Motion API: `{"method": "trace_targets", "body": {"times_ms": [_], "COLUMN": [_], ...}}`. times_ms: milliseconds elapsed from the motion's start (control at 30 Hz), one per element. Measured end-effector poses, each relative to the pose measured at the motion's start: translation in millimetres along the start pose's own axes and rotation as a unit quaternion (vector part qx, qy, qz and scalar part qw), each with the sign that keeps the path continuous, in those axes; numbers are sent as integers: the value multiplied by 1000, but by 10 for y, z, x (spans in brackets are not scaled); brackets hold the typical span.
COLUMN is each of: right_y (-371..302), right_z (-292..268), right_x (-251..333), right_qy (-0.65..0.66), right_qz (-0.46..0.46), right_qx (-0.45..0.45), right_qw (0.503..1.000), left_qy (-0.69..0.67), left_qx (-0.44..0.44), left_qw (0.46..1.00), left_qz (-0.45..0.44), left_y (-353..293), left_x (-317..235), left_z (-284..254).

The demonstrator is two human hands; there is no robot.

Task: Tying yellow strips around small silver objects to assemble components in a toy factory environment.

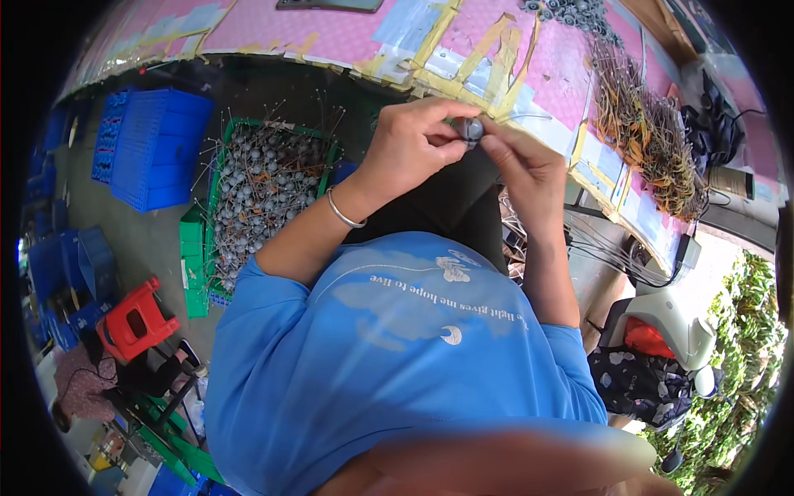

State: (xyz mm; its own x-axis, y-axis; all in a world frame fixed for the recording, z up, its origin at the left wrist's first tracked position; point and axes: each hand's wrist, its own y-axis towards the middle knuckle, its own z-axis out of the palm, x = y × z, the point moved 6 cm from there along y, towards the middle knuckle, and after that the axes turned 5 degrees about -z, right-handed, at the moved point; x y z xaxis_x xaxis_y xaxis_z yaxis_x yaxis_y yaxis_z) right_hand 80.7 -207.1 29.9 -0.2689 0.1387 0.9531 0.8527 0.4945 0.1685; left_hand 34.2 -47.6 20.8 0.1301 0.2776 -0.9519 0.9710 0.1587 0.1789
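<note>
Close to the table's front edge, a small grey-blue rounded piece (471, 131), like an artificial flower head, sits between my two hands. My left hand (413, 142), with a bangle on its wrist, is closed on it with thumb and forefinger. My right hand (529, 169) pinches its other side, the thumb pressed near it; the fingertips there are partly hidden. A thin wire-like line (533, 116) runs over the table just past my right fingers. The same grey-blue pieces lie in a heap (579, 15) farther back on the table.
Brown and orange stems (649, 132) lie bundled at the table's right. A green crate (217, 178) full of grey-blue heads on wires stands at my left, beside blue crates (169, 149) and a red stool (139, 321). A person (87, 380) is at lower left. Cables (616, 256) hang at right.
</note>
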Motion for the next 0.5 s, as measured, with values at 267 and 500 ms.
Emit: {"method": "trace_targets", "body": {"times_ms": [267,500], "right_y": [73,112], "right_z": [56,224], "right_x": [-324,-313], "right_qy": [341,439], "right_qz": [70,70], "right_qx": [41,-16], "right_qw": [937,896], "left_qy": [-171,-171], "left_qx": [66,28], "left_qw": [983,983], "left_qz": [-15,-57], "left_y": [37,43], "left_x": [-60,-9], "left_z": [179,190]}}
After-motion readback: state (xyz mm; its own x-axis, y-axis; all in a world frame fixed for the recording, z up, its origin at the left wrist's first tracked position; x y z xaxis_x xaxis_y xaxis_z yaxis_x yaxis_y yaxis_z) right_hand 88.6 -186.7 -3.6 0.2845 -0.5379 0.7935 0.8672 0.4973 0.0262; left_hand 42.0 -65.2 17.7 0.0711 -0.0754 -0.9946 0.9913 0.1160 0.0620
